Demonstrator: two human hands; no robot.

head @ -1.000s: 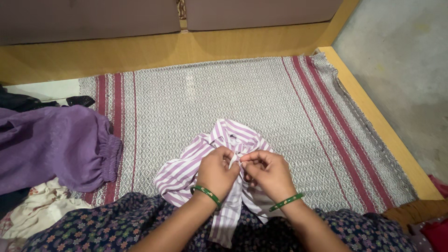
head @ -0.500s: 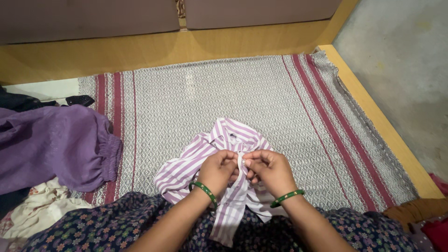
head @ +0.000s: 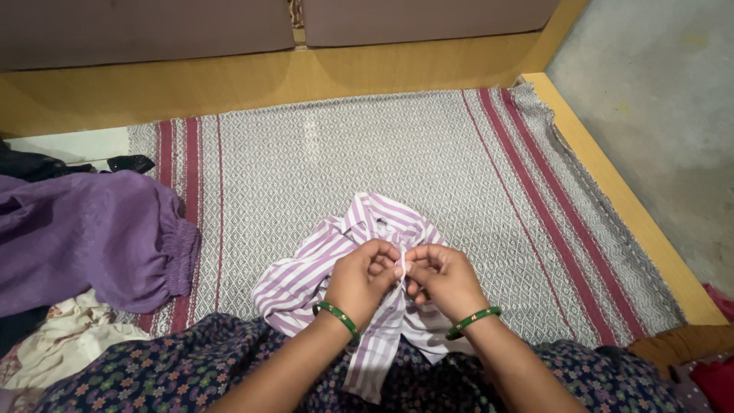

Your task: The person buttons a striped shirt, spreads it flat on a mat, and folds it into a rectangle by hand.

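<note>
woven mat | striped shirt long axis toward person, prob. | both hands pinch

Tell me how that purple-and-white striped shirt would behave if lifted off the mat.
The striped shirt would likely go floppy: it already lies crumpled in soft folds. It looks thin and probably light. Both the left hand and right hand pinch its edge, so it seems easy to grip, not slippery.

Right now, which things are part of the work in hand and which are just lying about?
In hand:
- striped shirt, pinched at its front edge
- left hand
- right hand

Lying about:
- purple garment, on the mat's left
- cream cloth below it
- dark clothes
- woven mat, under the shirt
- red cloth
</note>
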